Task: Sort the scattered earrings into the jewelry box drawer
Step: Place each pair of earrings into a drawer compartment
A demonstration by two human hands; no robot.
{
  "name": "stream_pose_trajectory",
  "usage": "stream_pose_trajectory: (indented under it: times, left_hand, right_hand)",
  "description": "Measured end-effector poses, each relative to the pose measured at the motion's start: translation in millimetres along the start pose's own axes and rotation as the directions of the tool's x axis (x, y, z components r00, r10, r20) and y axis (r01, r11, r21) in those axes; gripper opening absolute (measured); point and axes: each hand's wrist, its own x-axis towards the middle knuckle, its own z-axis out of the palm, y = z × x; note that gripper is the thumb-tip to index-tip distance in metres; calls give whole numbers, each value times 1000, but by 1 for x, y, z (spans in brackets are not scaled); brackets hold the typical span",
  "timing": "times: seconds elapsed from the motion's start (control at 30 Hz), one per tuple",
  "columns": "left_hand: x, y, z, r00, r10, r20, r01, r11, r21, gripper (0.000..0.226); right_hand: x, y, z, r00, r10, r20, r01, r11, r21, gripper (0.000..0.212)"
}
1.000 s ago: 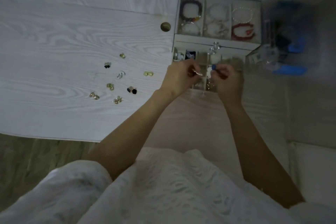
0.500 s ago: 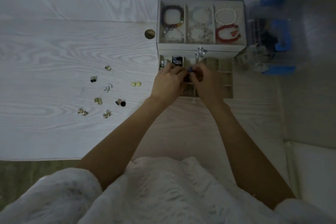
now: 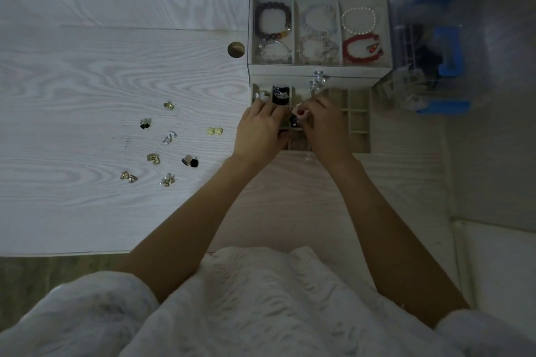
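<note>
Both hands over open drawer [image 3: 359,122]: left hand [image 3: 258,132] curled, grasp unclear; right hand [image 3: 326,130] pinching small earring [image 3: 298,111].

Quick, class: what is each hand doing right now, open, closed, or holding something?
Left hand: over the open drawer, fingers curled; grip cannot be told.
Right hand: pinching a small earring over the drawer.

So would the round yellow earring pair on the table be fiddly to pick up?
Probably. The yellow earring pair looks small and light, so it likely needs a fingertip pinch. Its round shapes might roll or skid on the smooth table if nudged.
</note>
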Motion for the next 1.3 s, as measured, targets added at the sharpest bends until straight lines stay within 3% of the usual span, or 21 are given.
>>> stream_pose_trajectory:
  times: [0.23,0.4,0.57,0.9,1.1,1.2,1.3]
  left_hand:
    - [1,5,5,999,17,-35,-18,999,-37,29]
    - [4,4,6,998,39,-55,-41,998,-37,20]
    - [9,4,6,996,9,-87,-13,999,-42,14]
    - [5,5,7,999,32,-42,-33,999,-27,15]
    - [-1,4,-4,995,10,-97,-19,996,-90,17]
    - [-23,-9,-31,981,-36,-193,-14,968,-250,14]
    - [-64,-40,-59,962,-160,-221,74,933,-353,15]
  right_hand:
    - [-8,5,7,997,-71,-43,59,971,-231,18]
    - [-9,8,0,1000,10,29,-6,991,-132,12]
    - [-6,7,-1,998,-36,53,48,964,-260,25]
    - [14,6,-10,988,-59,143,95,961,-259,18]
    - [-8,3,-9,992,-107,64,120,956,-266,20]
    - [-22,-21,-9,988,-144,-57,132,976,-173,17]
    - [-34,-57,7,990,-141,8,141,989,38,14]
